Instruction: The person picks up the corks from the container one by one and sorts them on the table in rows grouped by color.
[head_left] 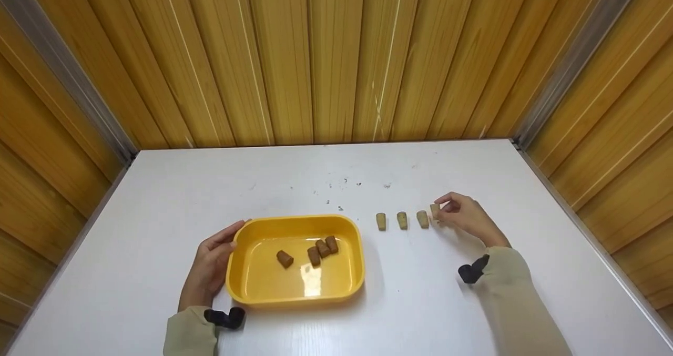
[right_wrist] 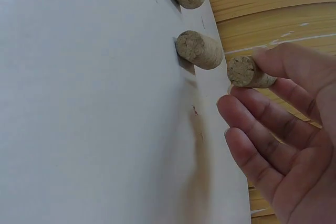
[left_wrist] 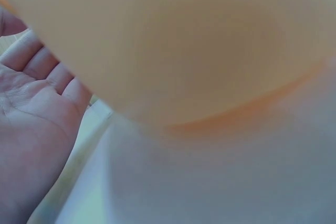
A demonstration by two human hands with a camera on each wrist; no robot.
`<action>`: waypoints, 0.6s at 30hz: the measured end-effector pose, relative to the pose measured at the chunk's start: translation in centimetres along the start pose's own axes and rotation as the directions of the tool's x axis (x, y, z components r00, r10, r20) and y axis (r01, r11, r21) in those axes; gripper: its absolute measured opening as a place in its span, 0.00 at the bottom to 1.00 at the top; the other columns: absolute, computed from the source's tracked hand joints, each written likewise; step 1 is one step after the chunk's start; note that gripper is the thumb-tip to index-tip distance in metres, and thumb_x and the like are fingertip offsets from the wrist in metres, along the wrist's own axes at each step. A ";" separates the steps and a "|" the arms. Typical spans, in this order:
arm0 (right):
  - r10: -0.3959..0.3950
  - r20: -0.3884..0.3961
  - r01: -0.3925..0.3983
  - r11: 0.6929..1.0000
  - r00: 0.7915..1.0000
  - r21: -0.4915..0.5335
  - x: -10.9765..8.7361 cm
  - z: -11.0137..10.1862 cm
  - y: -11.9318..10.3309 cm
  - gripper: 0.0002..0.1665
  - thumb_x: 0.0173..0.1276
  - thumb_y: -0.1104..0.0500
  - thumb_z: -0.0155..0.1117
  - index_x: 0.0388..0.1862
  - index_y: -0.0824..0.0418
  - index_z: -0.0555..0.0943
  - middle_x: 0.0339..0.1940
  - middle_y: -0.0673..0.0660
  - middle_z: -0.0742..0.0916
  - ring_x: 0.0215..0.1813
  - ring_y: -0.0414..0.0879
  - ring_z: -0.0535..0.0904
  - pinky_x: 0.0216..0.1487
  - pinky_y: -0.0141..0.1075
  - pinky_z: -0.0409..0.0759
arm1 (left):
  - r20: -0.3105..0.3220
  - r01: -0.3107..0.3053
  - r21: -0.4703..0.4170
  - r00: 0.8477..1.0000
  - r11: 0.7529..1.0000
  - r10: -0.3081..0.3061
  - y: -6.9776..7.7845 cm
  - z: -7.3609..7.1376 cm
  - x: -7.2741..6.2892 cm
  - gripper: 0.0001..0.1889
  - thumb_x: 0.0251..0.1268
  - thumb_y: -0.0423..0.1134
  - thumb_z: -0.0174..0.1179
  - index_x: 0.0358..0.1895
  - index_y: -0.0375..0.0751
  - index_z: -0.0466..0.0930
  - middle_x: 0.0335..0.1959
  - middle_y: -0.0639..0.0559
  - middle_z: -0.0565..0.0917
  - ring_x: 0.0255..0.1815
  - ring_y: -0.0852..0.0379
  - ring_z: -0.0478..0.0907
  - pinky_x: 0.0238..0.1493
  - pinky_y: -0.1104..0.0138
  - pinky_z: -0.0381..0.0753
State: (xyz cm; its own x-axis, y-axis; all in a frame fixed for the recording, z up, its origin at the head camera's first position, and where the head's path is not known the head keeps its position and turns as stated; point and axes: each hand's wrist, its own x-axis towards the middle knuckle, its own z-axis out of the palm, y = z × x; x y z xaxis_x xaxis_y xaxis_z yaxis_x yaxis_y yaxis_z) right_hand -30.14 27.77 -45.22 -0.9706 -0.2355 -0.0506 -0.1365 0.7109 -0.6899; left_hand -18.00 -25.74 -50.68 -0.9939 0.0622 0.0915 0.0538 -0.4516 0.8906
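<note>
My right hand pinches a light cork stopper between thumb and fingertips, at the right end of a row. Left of it on the white table stand three more light tapered cork stoppers, the nearest close to the held one, then a middle one and a far-left one. My left hand holds the yellow tray by its left side, thumb at the rim. Several darker brown cork stoppers lie in the tray, one apart from a cluster.
The white table runs back to a wood-patterned panel wall, with similar panels at both sides. Small dark marks dot the tabletop behind the tray. A black strap piece sits at each wrist.
</note>
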 end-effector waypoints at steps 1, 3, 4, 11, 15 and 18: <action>0.006 0.001 -0.006 1.000 1.000 0.002 0.0 0.0 0.1 0.21 0.64 0.56 0.63 0.55 0.63 0.77 0.38 0.57 0.85 0.39 0.43 0.79 0.43 0.33 0.74 | 0.007 -0.006 -0.003 1.000 1.000 0.006 0.0 0.0 0.0 0.24 0.67 0.23 0.46 0.67 0.25 0.61 0.60 0.50 0.80 0.61 0.54 0.77 0.64 0.63 0.74; 0.020 0.004 -0.020 1.000 1.000 0.008 -0.1 -0.1 0.2 0.22 0.64 0.56 0.63 0.55 0.63 0.77 0.38 0.57 0.85 0.39 0.44 0.79 0.43 0.33 0.74 | 0.018 -0.018 -0.004 1.000 1.000 0.018 0.0 -0.1 0.0 0.24 0.67 0.23 0.46 0.67 0.24 0.61 0.60 0.49 0.80 0.61 0.54 0.77 0.63 0.63 0.74; 0.032 0.006 -0.032 0.999 0.999 0.007 -0.1 -0.1 0.3 0.22 0.63 0.56 0.63 0.55 0.62 0.76 0.38 0.57 0.84 0.39 0.44 0.79 0.43 0.33 0.74 | 0.021 -0.021 -0.003 1.000 1.000 0.022 0.0 -0.1 0.0 0.24 0.67 0.23 0.46 0.67 0.24 0.61 0.60 0.49 0.80 0.61 0.54 0.77 0.63 0.63 0.74; 0.073 0.024 -0.072 0.997 0.997 -0.028 -0.3 -0.1 0.9 0.22 0.63 0.55 0.62 0.55 0.62 0.76 0.39 0.56 0.84 0.38 0.46 0.79 0.41 0.34 0.73 | -0.009 -0.023 0.004 1.000 1.000 0.023 -0.1 0.0 0.0 0.24 0.66 0.22 0.46 0.66 0.25 0.63 0.59 0.48 0.81 0.60 0.53 0.78 0.62 0.63 0.76; 0.085 0.023 -0.084 0.995 0.996 -0.046 -0.4 0.0 1.1 0.22 0.65 0.54 0.62 0.56 0.61 0.76 0.41 0.57 0.84 0.39 0.47 0.78 0.41 0.34 0.72 | -0.040 -0.014 -0.007 0.999 1.000 0.014 -0.1 0.1 0.0 0.23 0.66 0.21 0.46 0.65 0.25 0.64 0.58 0.49 0.81 0.59 0.54 0.79 0.61 0.63 0.76; 0.086 0.011 -0.085 0.994 0.996 -0.061 -0.4 0.1 1.1 0.21 0.65 0.54 0.62 0.55 0.61 0.76 0.41 0.58 0.84 0.41 0.48 0.77 0.42 0.34 0.72 | -0.050 -0.006 -0.013 0.999 1.000 0.005 -0.1 0.2 0.0 0.24 0.66 0.21 0.46 0.65 0.25 0.64 0.58 0.49 0.82 0.59 0.54 0.79 0.61 0.63 0.76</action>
State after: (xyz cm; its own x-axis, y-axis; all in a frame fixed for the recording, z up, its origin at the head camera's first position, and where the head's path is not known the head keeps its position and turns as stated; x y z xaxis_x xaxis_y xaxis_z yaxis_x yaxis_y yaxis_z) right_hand -29.87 28.59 -45.99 -0.9766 -0.1803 -0.1175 -0.0651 0.7677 -0.6375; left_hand -17.97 -25.57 -50.66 -0.9972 0.0154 0.0738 0.0583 -0.4632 0.8843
